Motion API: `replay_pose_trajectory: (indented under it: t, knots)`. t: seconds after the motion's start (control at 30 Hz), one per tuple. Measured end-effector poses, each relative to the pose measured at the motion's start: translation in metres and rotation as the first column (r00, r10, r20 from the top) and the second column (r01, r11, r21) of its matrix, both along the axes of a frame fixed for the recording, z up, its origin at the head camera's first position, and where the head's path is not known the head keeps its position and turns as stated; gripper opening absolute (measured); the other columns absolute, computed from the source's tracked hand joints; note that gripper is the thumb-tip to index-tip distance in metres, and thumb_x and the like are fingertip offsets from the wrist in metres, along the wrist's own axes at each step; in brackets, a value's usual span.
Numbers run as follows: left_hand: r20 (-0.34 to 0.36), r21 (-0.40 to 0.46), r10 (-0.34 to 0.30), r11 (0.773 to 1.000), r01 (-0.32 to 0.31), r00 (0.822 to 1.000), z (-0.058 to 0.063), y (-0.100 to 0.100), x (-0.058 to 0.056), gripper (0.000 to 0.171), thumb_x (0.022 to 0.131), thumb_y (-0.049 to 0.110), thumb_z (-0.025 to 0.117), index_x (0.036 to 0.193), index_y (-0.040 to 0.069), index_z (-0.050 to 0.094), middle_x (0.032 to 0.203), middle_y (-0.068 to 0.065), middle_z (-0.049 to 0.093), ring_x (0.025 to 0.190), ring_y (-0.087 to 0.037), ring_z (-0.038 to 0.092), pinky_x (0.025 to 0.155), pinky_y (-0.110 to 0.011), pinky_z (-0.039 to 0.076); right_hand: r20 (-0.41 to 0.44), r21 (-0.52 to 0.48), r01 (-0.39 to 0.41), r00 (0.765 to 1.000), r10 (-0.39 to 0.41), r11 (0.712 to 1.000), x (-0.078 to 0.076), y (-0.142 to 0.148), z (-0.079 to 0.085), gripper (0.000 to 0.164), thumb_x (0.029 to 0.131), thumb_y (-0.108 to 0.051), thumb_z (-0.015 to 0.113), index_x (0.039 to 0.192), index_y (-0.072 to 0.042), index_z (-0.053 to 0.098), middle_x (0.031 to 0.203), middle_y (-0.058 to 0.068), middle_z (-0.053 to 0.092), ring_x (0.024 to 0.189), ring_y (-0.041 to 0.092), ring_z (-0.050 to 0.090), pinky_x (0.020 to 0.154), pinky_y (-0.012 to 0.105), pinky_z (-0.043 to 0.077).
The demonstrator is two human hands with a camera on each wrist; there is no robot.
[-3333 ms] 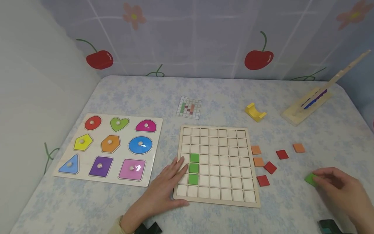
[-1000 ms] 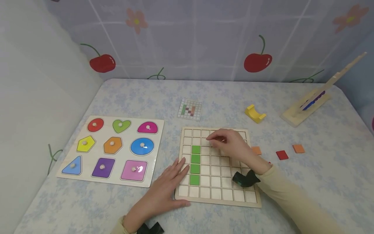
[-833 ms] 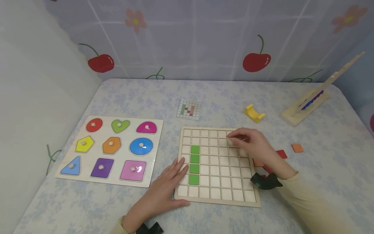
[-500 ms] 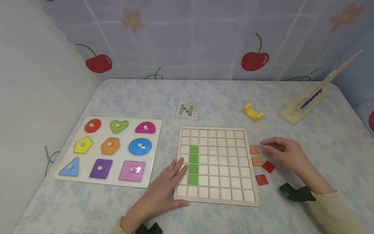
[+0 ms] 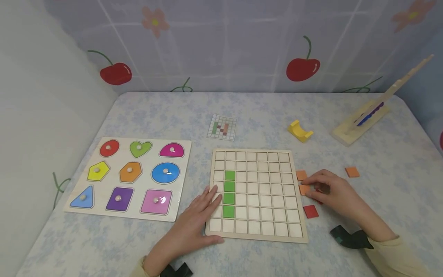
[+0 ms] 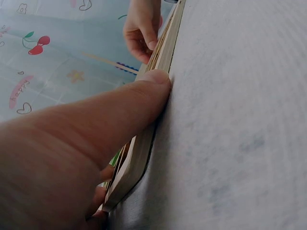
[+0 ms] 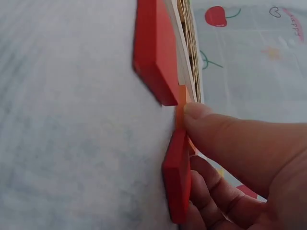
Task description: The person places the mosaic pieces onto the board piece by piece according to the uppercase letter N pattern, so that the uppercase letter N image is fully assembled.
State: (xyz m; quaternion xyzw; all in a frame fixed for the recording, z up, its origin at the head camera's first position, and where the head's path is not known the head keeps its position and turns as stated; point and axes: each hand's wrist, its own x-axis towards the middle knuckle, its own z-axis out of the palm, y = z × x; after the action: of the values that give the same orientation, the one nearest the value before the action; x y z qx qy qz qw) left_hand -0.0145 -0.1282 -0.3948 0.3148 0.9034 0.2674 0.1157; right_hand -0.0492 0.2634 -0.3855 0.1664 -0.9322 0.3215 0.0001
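My left hand [image 5: 197,219] lies with spread fingers on the left edge of the wooden grid board [image 5: 256,239], its thumb against the front rim in the left wrist view. A column of several green square tiles [image 5: 229,198] sits in the board's second column. Right of the board, my right hand [image 5: 337,194] pinches an orange tile [image 5: 303,189] between thumb and index finger. Another orange tile [image 5: 301,175] lies just beyond it. One red tile [image 5: 311,211] lies nearer me; a second red tile [image 7: 177,177] sits beside the thumb, mostly covered by the hand in the head view.
A knobbed shape puzzle [image 5: 138,179] lies at left. Behind the board is a small printed grid card [image 5: 222,127]. A yellow curved block [image 5: 300,131] and a wooden stand [image 5: 360,121] with blue and purple pieces stand back right. A separate orange tile [image 5: 352,172] lies right of my right hand.
A green tile, earlier in my right hand, now tops the column on the board. That hand has since gone back right and down to the orange tile. My left hand has stayed put.
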Motion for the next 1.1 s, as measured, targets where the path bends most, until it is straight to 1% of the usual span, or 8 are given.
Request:
replay_pose_trajectory:
  t: [0.13, 0.33, 0.5, 0.57, 0.67, 0.8, 0.9, 1.1]
  knots:
    - [0.004, 0.003, 0.0, 1.0, 0.0, 1.0, 0.0, 0.0, 0.0, 0.1, 0.073, 0.052, 0.073, 0.149, 0.009, 0.024, 0.156, -0.001, 0.005, 0.14, -0.018, -0.001, 0.11, -0.043, 0.014, 0.015, 0.008, -0.001, 1.0, 0.001, 1.0, 0.0, -0.002, 0.001, 0.029, 0.073, -0.001, 0.078, 0.097, -0.012, 0.066, 0.092, -0.005, 0.055, 0.074, 0.008, 0.046, 0.059, 0.022, 0.043]
    - [-0.001, 0.001, 0.005, 1.0, -0.005, 1.0, 0.0, 0.0, 0.0, 0.099, 0.073, 0.053, 0.073, 0.149, 0.01, 0.025, 0.156, 0.0, 0.005, 0.14, -0.018, 0.0, 0.11, -0.041, 0.014, 0.116, -0.002, 0.055, 0.992, -0.054, 0.998, -0.003, -0.005, 0.011, 0.02, 0.079, 0.0, 0.072, 0.092, -0.013, 0.064, 0.079, -0.005, 0.058, 0.067, 0.01, 0.051, 0.055, 0.024, 0.045]
    - [-0.028, 0.006, 0.0, 1.0, 0.001, 1.0, -0.001, 0.0, 0.0, 0.099, 0.073, 0.053, 0.073, 0.148, 0.009, 0.026, 0.156, -0.002, 0.008, 0.14, -0.02, 0.003, 0.11, -0.042, 0.015, 0.112, -0.098, 0.108, 0.989, -0.097, 0.989, -0.011, -0.016, 0.024, 0.01, 0.084, -0.009, 0.071, 0.092, -0.009, 0.065, 0.085, -0.001, 0.064, 0.074, 0.01, 0.058, 0.062, 0.019, 0.048]
    - [-0.022, 0.011, -0.005, 1.0, 0.006, 1.0, -0.001, 0.0, 0.0, 0.099, 0.073, 0.053, 0.073, 0.148, 0.008, 0.026, 0.156, -0.002, 0.008, 0.14, -0.02, 0.002, 0.11, -0.042, 0.015, 0.146, -0.152, 0.117, 0.985, -0.095, 0.981, -0.016, -0.025, 0.025, 0.011, 0.085, -0.012, 0.069, 0.094, -0.007, 0.065, 0.089, 0.001, 0.066, 0.077, 0.01, 0.061, 0.065, 0.019, 0.049]
    - [-0.015, 0.016, -0.013, 1.0, 0.013, 1.0, -0.001, 0.0, 0.0, 0.1, 0.074, 0.053, 0.072, 0.148, 0.008, 0.025, 0.156, -0.003, 0.007, 0.14, -0.02, 0.001, 0.11, -0.042, 0.014, 0.21, -0.246, 0.108, 0.976, -0.056, 0.963, -0.026, -0.042, 0.022, 0.012, 0.088, -0.011, 0.066, 0.097, -0.004, 0.065, 0.092, 0.005, 0.066, 0.08, 0.012, 0.063, 0.068, 0.022, 0.051]
    - [-0.015, 0.019, -0.017, 1.0, 0.017, 1.0, 0.0, 0.0, 0.0, 0.1, 0.074, 0.053, 0.072, 0.149, 0.007, 0.024, 0.156, -0.003, 0.007, 0.14, -0.019, 0.0, 0.11, -0.042, 0.014, 0.249, -0.327, 0.085, 0.969, -0.001, 0.941, -0.039, -0.061, 0.015, 0.011, 0.088, -0.006, 0.064, 0.099, -0.002, 0.065, 0.093, 0.007, 0.066, 0.082, 0.017, 0.064, 0.068, 0.026, 0.052]
    - [-0.016, 0.019, -0.016, 1.0, 0.016, 1.0, 0.0, 0.0, 0.0, 0.1, 0.074, 0.053, 0.072, 0.148, 0.007, 0.024, 0.156, -0.004, 0.007, 0.14, -0.019, 0.0, 0.11, -0.042, 0.013, 0.255, -0.324, 0.081, 0.967, 0.005, 0.943, -0.046, -0.071, 0.012, 0.01, 0.088, -0.005, 0.064, 0.098, -0.003, 0.066, 0.093, 0.006, 0.066, 0.081, 0.017, 0.064, 0.067, 0.026, 0.051]
    - [-0.015, 0.011, -0.016, 1.0, 0.016, 1.0, 0.0, -0.001, 0.0, 0.1, 0.074, 0.053, 0.072, 0.148, 0.007, 0.024, 0.156, -0.003, 0.007, 0.14, -0.019, 0.0, 0.111, -0.041, 0.013, 0.191, -0.219, 0.034, 0.982, 0.009, 0.975, -0.05, -0.082, 0.01, 0.006, 0.086, -0.004, 0.066, 0.09, -0.008, 0.068, 0.085, 0.0, 0.066, 0.072, 0.014, 0.061, 0.062, 0.027, 0.05]
